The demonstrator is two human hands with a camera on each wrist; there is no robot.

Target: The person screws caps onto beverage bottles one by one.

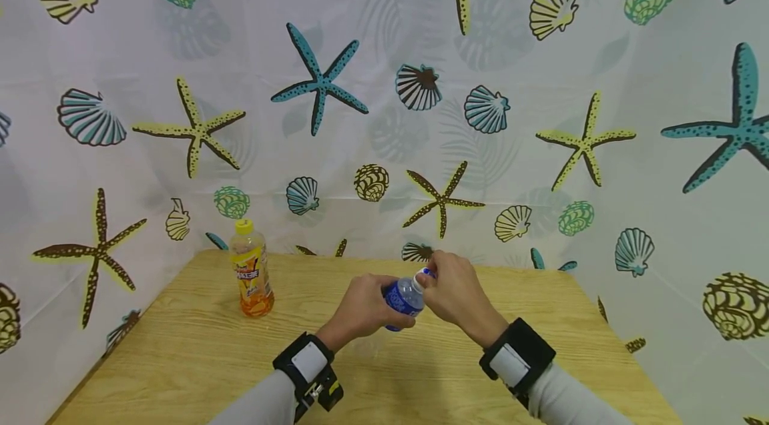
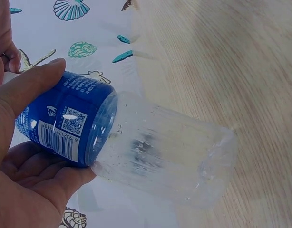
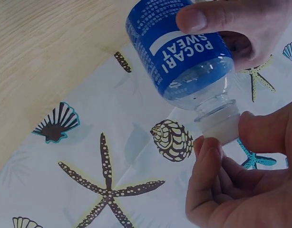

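Observation:
A clear plastic bottle (image 2: 170, 147) with a blue Pocari Sweat label (image 3: 184, 52) is held tilted above the table, its neck toward the right. My left hand (image 1: 368, 308) grips it round the label, thumb on one side and fingers on the other. At the neck sits a white cap (image 3: 221, 124), which my right hand (image 1: 453, 291) pinches between thumb and fingertips. In the right wrist view the cap is on the bottle's mouth. The bottle's clear lower part looks to hold no liquid in the left wrist view.
A bottle with a yellow cap and orange liquid (image 1: 252, 271) stands upright at the table's back left. The wooden table (image 1: 180, 358) meets a white curtain (image 1: 360, 145) printed with starfish and shells. Black straps with small devices (image 1: 519, 357) are on both wrists.

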